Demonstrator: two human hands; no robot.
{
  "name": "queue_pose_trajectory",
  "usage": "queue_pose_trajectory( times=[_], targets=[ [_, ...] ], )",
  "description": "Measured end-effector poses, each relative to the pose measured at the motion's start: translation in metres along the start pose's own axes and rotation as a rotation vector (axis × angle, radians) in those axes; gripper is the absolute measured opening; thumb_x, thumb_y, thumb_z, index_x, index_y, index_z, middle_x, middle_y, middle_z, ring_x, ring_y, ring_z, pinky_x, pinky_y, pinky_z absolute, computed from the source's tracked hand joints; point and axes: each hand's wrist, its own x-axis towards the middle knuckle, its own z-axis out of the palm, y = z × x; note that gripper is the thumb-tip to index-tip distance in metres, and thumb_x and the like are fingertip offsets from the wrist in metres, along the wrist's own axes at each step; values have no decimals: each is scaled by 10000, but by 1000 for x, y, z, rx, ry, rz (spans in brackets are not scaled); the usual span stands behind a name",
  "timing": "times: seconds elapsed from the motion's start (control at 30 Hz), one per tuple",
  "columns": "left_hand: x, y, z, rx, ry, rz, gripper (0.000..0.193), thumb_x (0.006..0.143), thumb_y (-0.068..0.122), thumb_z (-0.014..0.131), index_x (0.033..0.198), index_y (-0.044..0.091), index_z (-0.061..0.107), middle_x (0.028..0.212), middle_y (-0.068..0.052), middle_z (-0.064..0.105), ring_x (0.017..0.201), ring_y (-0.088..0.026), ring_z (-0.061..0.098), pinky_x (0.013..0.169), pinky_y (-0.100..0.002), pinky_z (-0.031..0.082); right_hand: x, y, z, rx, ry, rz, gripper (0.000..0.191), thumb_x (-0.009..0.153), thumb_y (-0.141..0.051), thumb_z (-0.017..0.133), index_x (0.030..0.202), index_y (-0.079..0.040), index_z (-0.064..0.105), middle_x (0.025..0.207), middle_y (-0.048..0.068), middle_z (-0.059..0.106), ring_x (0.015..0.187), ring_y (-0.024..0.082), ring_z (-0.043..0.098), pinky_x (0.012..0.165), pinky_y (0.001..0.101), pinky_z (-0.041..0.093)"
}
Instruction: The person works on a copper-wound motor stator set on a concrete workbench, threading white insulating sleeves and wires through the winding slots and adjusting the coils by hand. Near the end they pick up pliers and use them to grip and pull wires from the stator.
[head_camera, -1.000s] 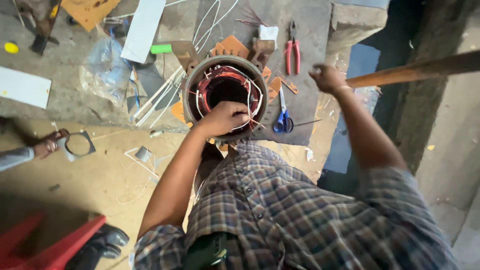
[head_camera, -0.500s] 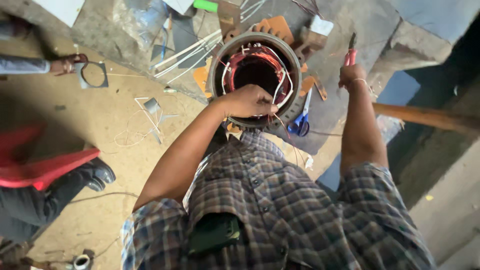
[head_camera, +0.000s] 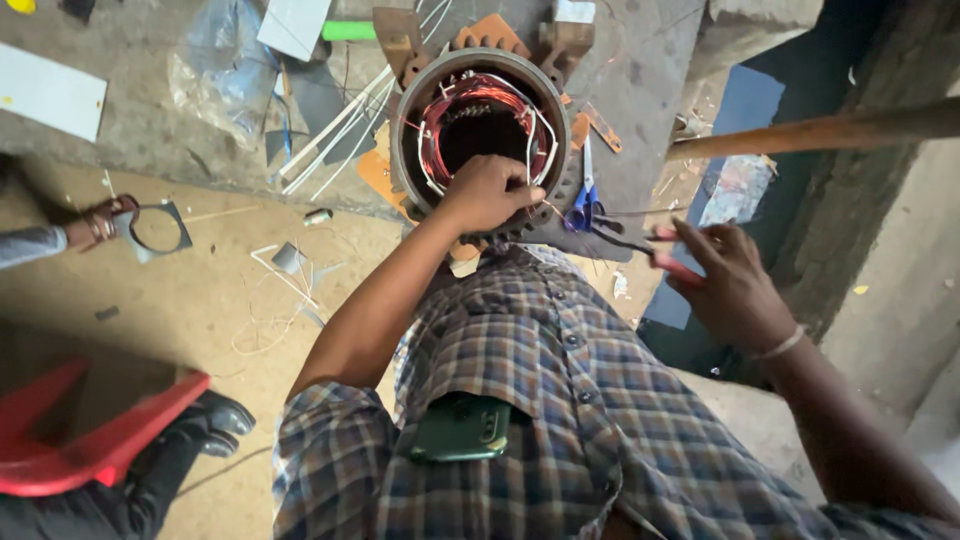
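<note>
The left hand (head_camera: 487, 192) rested on the motor stator (head_camera: 483, 130), fingers closed around its white wires (head_camera: 532, 150) at the rim. Just right of them lay blue-handled scissors (head_camera: 583, 205). Farther right, the right hand (head_camera: 733, 285) gripped red-handled pliers (head_camera: 655, 250) in its fingers.

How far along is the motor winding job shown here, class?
Looks done: copper coils already sit inside the stator housing. In hand: the left hand grips white leads at the lower rim, and the right hand holds red-handled pliers. Left: white wires still hang loose and untied.
</note>
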Motion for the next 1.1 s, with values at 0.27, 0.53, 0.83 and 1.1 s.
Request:
queue_pose_trajectory(
  times=[0.27, 0.53, 0.83, 1.1],
  targets=[
    [-9, 7, -2, 18, 31, -10, 356, 864, 431, 722, 850, 78, 762, 768, -173, 702, 750, -365, 692, 687, -474, 507, 28, -58, -1, -116, 71, -22, 671, 856, -216, 783, 1455, -86, 508, 1341, 32, 653, 1143, 386, 526, 995, 513, 426],
    [-10, 4, 0, 36, 65, 57, 357, 873, 438, 718, 852, 84, 764, 843, -169, 722, 821, -387, 689, 727, -500, 513, 35, -76, 5, -108, 84, -21, 625, 863, -226, 772, 1429, -112, 531, 1298, 57, 677, 1105, 381, 543, 945, 499, 435],
    [-5, -2, 2, -5, 22, -9, 323, 877, 415, 720, 879, 95, 756, 815, -154, 716, 794, -359, 697, 703, -466, 516, 43, -85, 8, -441, -27, 157, 387, 993, -404, 660, 1248, -122, 588, 1077, 161, 675, 946, 350, 673, 607, 446, 561],
    [-2, -1, 4, -27, 56, -21, 261, 856, 349, 754, 889, 90, 764, 810, -157, 707, 769, -345, 691, 690, -440, 505, 51, -20, 19, 789, -777, 618, 340, 955, -338, 576, 1209, -122, 643, 1072, 111, 772, 869, 258, 743, 689, 402, 623]
  ],
)
